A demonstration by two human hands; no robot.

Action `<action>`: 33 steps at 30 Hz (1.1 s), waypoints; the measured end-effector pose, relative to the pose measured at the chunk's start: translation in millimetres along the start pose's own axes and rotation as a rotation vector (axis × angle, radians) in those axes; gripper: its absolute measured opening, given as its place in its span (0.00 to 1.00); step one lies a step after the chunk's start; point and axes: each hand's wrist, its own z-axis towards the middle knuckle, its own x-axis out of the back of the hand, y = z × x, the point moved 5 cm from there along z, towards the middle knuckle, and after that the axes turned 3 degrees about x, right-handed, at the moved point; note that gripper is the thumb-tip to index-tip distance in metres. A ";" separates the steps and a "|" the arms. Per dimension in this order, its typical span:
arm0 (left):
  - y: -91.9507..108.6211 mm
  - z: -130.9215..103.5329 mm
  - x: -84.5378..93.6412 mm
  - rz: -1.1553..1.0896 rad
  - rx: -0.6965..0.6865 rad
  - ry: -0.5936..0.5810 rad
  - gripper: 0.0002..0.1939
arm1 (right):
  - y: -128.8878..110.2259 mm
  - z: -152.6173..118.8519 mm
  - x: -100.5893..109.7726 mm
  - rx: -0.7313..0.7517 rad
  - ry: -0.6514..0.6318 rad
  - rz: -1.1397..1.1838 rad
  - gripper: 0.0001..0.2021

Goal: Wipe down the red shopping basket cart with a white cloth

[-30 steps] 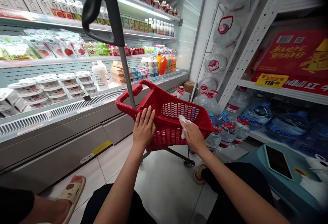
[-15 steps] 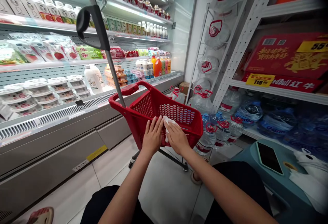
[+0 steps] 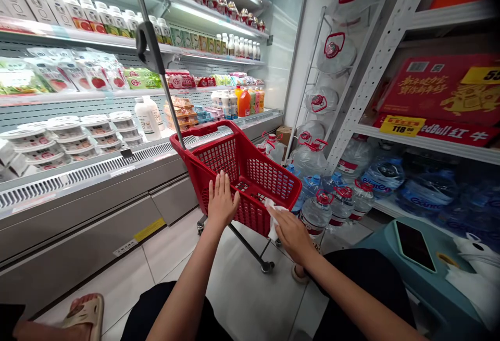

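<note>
A red plastic shopping trolley basket with perforated walls stands before me on wheels, its tall grey handle pole rising at the left. My left hand lies flat with fingers stretched against the basket's near side, holding nothing. At the near right corner, my right hand presses a crumpled white wipe to the basket. The wipe is partly hidden under the fingers; whether it is paper or cloth I cannot tell.
A refrigerated dairy display runs along the left. Large water bottles and a white shelf rack stand at the right. Close by, a phone lies on a teal stool-like box. A sandalled foot shows at lower left.
My right hand has moved right and down with the wipe to the basket's corner. My left hand has shifted left, apart from the right. The basket has turned; the foot at lower left shows more.
</note>
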 end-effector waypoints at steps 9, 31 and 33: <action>39.2 -44.8 11.5 0.009 -0.160 -0.087 0.36 | -12.8 -5.9 -11.3 0.210 -0.072 0.117 0.30; 20.2 -51.2 34.0 -0.018 -0.146 -0.213 0.36 | -33.8 -12.4 -13.0 0.337 -0.107 0.101 0.35; 15.1 -50.7 35.9 -0.021 -0.150 -0.221 0.37 | 3.5 -14.3 -5.4 0.285 -0.068 0.064 0.34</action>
